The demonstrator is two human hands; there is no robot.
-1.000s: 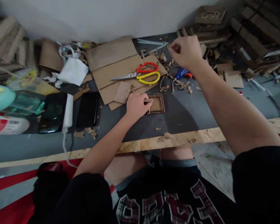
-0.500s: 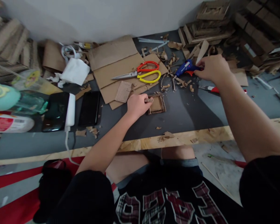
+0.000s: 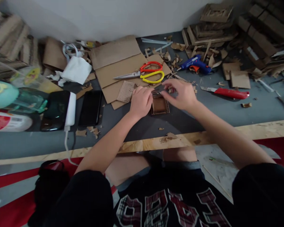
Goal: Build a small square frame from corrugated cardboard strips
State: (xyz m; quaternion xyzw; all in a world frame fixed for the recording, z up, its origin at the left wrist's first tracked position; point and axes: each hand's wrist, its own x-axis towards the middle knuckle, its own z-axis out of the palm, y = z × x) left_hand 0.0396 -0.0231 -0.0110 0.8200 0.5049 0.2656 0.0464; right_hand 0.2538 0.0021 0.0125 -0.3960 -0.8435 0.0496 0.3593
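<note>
A small square cardboard frame (image 3: 160,106) lies on the dark table top (image 3: 184,121). My left hand (image 3: 140,101) rests on its left edge with the fingers curled on it. My right hand (image 3: 180,93) hovers at its upper right edge, thumb and fingers pinched close together near a small cardboard strip; what they hold is too blurred to tell. A blue glue gun (image 3: 195,64) lies behind my right hand, apart from it.
Red and yellow scissors (image 3: 144,73) lie on flat cardboard sheets (image 3: 115,60). A red-handled knife (image 3: 224,92) lies to the right. Two phones (image 3: 72,109) and bottles (image 3: 9,121) sit on the left. Cardboard stacks (image 3: 217,25) and scraps fill the back right. A wooden table edge (image 3: 203,137) runs in front.
My right hand let go of the blue glue gun at the back right and came down to the cardboard frame beside my left hand. The left hand stayed on the frame.
</note>
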